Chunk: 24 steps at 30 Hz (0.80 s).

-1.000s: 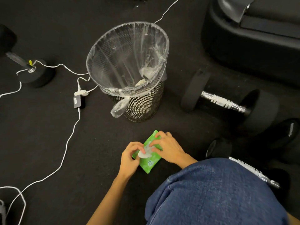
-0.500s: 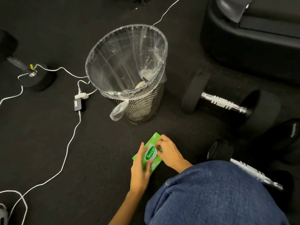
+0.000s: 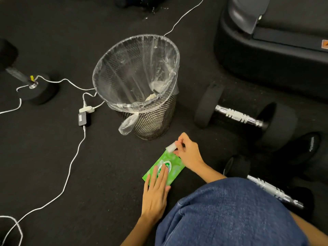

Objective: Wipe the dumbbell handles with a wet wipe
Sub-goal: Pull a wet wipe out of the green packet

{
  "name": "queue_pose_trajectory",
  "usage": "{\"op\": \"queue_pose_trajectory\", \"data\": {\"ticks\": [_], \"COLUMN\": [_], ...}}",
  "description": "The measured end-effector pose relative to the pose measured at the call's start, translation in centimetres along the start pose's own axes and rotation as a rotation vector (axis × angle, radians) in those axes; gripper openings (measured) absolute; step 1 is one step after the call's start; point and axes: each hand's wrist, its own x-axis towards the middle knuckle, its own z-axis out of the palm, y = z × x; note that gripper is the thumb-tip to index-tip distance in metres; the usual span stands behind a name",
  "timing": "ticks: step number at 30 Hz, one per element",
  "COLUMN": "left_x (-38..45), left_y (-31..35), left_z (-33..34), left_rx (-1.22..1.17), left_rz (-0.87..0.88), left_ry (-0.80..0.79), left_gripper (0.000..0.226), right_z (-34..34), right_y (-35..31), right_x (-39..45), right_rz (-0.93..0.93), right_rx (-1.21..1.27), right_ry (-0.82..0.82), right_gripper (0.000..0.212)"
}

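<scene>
A green wet-wipe pack (image 3: 171, 161) lies flat on the black floor in front of me. My left hand (image 3: 156, 190) presses it down with straight fingers over the label. My right hand (image 3: 186, 151) pinches a folded white wipe (image 3: 171, 147) just above the pack's far end. One dumbbell (image 3: 238, 115) with a chrome handle lies to the right of the bin. A second dumbbell (image 3: 271, 189) lies nearer me, partly hidden by my blue-clad knee (image 3: 230, 213).
A black mesh bin (image 3: 154, 119) with a clear liner holds crumpled wipes, just beyond the pack. White cables (image 3: 71, 166) and a small black adapter (image 3: 83, 118) run across the floor at left. Another dumbbell (image 3: 26, 82) lies far left. A black machine base (image 3: 266, 55) fills the upper right.
My left hand flattened over the closed pack's label. My right hand lifted from the pack's far end with a folded white wipe pinched in it.
</scene>
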Motion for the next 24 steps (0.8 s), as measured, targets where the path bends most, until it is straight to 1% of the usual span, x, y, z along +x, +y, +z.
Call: {"op": "queue_pose_trajectory", "data": {"ticks": [1, 3, 5, 8, 10, 12, 14, 16, 17, 19, 21, 22, 24], "left_x": [0.1, 0.6, 1.1, 1.8, 2.4, 3.5, 5.1, 7.0, 8.1, 10.2, 12.1, 12.8, 14.3], "left_y": [0.3, 0.9, 1.0, 1.2, 2.1, 3.8, 6.4, 9.7, 11.5, 14.7, 17.3, 18.5, 20.1], "left_z": [0.0, -0.2, 0.0, -0.3, -1.0, -2.2, -4.3, -6.9, -8.1, -10.1, -11.6, -12.3, -12.9], "left_rx": [0.08, 0.162, 0.198, 0.174, 0.109, 0.009, -0.165, -0.401, -0.504, -0.663, -0.84, -0.902, -0.926], "left_rz": [0.011, 0.004, 0.003, -0.013, -0.027, -0.033, -0.011, 0.033, 0.073, 0.152, 0.175, 0.178, 0.187], "left_ry": [-0.016, -0.025, -0.029, -0.059, -0.018, 0.099, 0.189, 0.204, 0.223, 0.277, 0.262, 0.25, 0.255], "left_gripper": [0.057, 0.06, 0.061, 0.06, 0.061, 0.055, 0.048, 0.043, 0.044, 0.05, 0.05, 0.042, 0.02], "right_z": [-0.7, -2.3, -4.8, -9.2, -11.7, -14.1, -16.3, -18.6, -19.6, -21.3, -22.3, -22.7, -22.9], "right_y": [-0.6, -2.0, -3.9, -6.8, -8.5, -10.0, -11.2, -12.3, -12.7, -12.6, -11.7, -11.1, -9.6], "right_x": [0.3, 1.1, 1.7, 1.8, 1.4, 1.1, 0.8, 0.3, -0.1, -0.9, -1.7, -2.0, -2.3], "right_rz": [-0.035, -0.098, -0.082, -0.065, -0.076, -0.07, -0.037, -0.004, 0.009, 0.031, 0.052, 0.062, 0.08], "right_rx": [0.024, 0.035, 0.036, -0.068, -0.169, -0.239, -0.277, -0.278, -0.27, -0.215, -0.125, -0.085, -0.014], "right_ry": [-0.016, -0.033, -0.094, -0.213, -0.255, -0.27, -0.297, -0.336, -0.339, -0.304, -0.239, -0.206, -0.153], "right_gripper": [0.017, 0.017, 0.017, 0.017, 0.018, 0.021, 0.02, 0.019, 0.019, 0.023, 0.023, 0.022, 0.02]}}
